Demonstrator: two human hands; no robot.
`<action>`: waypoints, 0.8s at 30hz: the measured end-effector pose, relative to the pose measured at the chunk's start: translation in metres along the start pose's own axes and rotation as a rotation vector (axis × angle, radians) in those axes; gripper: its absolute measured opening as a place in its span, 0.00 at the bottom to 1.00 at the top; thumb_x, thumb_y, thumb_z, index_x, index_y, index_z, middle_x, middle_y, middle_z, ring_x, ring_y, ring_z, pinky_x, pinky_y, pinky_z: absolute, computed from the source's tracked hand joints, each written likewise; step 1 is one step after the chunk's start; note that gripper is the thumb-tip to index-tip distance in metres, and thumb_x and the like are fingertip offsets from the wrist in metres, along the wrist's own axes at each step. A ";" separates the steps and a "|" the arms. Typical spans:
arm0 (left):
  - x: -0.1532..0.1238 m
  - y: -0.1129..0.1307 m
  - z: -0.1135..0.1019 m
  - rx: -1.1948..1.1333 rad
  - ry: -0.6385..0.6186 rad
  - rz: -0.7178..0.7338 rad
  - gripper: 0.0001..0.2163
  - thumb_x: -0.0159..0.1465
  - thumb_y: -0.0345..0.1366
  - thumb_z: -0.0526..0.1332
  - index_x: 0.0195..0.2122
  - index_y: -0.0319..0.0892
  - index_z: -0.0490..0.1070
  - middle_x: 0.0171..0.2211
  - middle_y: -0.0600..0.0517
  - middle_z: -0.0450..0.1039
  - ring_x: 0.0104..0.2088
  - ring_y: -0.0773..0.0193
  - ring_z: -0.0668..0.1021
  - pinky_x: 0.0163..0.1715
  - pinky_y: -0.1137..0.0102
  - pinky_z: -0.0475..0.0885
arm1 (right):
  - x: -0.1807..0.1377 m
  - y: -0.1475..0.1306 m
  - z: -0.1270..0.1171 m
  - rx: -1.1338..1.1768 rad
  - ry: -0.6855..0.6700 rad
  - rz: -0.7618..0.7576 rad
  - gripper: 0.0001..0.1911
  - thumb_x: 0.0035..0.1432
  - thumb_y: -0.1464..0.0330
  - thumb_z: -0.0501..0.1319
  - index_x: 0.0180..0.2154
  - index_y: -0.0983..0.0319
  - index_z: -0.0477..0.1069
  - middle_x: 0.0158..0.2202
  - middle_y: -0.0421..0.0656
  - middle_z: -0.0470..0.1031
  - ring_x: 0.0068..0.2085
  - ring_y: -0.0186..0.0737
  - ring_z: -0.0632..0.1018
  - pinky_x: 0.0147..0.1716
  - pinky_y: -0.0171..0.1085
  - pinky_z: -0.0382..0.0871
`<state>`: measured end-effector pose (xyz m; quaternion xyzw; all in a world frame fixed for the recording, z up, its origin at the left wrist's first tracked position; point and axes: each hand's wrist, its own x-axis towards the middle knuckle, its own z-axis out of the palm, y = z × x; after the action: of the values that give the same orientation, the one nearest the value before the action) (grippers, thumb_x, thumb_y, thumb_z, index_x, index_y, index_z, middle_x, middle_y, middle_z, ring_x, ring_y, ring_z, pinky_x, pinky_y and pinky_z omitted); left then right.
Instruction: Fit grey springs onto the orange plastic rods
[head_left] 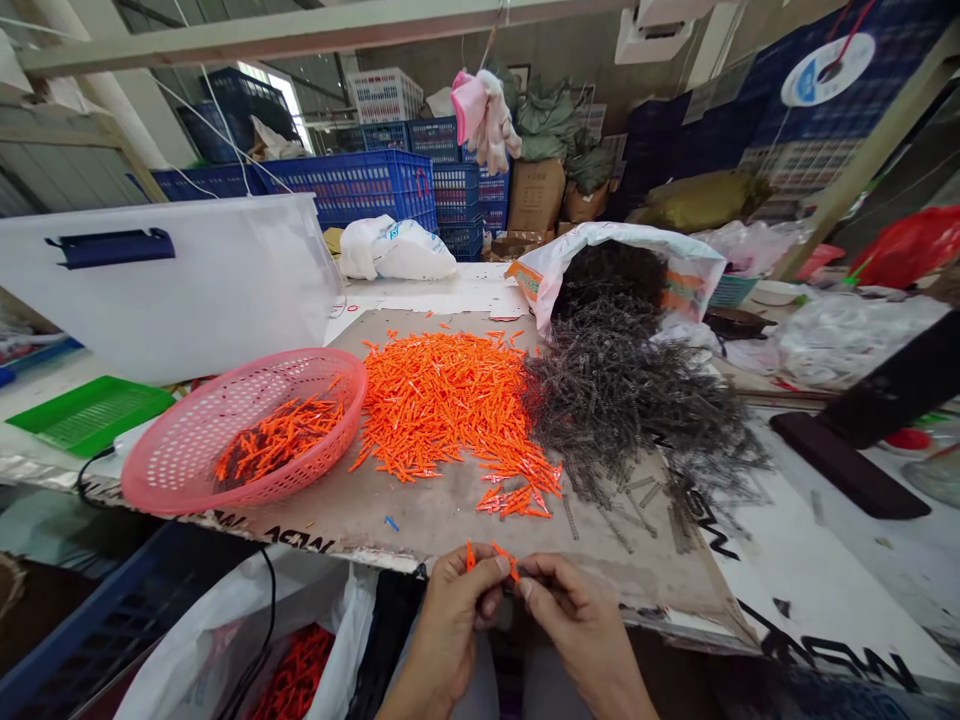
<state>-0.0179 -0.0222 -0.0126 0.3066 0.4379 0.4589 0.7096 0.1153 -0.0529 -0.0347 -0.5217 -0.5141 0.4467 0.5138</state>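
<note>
Just in front of the table edge, my two hands meet with their fingertips nearly touching. My left hand [459,610] is closed, pinching a slim pointed orange plastic piece [505,560]; a second orange piece [470,556] sticks up between its fingers. My right hand [576,608] is closed at the lower end of the first piece; what its fingertips hold is hidden. Beyond my hands lies a large heap of orange pieces [442,395], with a smaller cluster [519,497] nearer me. To its right spreads a pile of dark coil springs [615,380].
A pink basket [330,478] at left holds orange pieces with dark bits. Springs spill from a white sack [536,262]. Around them are a translucent bin [172,310], a green tray [90,410] and a black stand [847,465]. A white bag [187,640] hangs below the table edge.
</note>
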 end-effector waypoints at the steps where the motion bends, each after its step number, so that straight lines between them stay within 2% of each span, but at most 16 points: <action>1: 0.001 0.000 0.000 0.000 0.009 0.007 0.09 0.50 0.38 0.69 0.21 0.38 0.72 0.12 0.60 0.57 0.15 0.75 0.55 0.16 0.77 0.46 | 0.000 0.000 -0.002 -0.027 0.003 -0.009 0.13 0.60 0.59 0.60 0.36 0.61 0.78 0.31 0.43 0.78 0.32 0.39 0.77 0.31 0.32 0.70; 5: -0.002 0.000 0.001 0.045 0.062 0.068 0.10 0.50 0.39 0.69 0.22 0.38 0.74 0.13 0.60 0.58 0.15 0.75 0.55 0.17 0.76 0.47 | 0.001 -0.005 -0.007 -0.202 0.007 -0.125 0.13 0.63 0.61 0.57 0.34 0.59 0.77 0.33 0.44 0.77 0.36 0.41 0.78 0.34 0.33 0.69; 10: -0.005 -0.002 0.003 0.094 0.093 0.126 0.11 0.49 0.41 0.71 0.22 0.37 0.76 0.13 0.58 0.61 0.16 0.74 0.57 0.18 0.76 0.49 | 0.001 -0.012 -0.007 -0.363 0.001 -0.205 0.12 0.63 0.65 0.56 0.33 0.59 0.77 0.29 0.42 0.77 0.32 0.39 0.77 0.32 0.34 0.67; 16: -0.006 -0.005 0.001 0.136 0.094 0.161 0.09 0.49 0.39 0.71 0.22 0.38 0.79 0.14 0.58 0.61 0.17 0.73 0.58 0.19 0.75 0.53 | 0.001 -0.013 -0.003 -0.407 0.050 -0.224 0.11 0.62 0.65 0.57 0.31 0.59 0.76 0.27 0.41 0.76 0.28 0.38 0.77 0.27 0.33 0.66; 24: -0.010 -0.003 -0.001 0.301 0.089 0.256 0.06 0.53 0.38 0.69 0.24 0.41 0.81 0.21 0.51 0.74 0.23 0.66 0.68 0.22 0.74 0.60 | -0.003 -0.010 -0.002 -0.415 0.064 -0.243 0.10 0.63 0.66 0.56 0.33 0.59 0.75 0.29 0.42 0.77 0.30 0.39 0.77 0.29 0.34 0.68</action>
<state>-0.0195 -0.0326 -0.0120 0.4419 0.4901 0.4879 0.5714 0.1165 -0.0563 -0.0253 -0.5643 -0.6373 0.2496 0.4617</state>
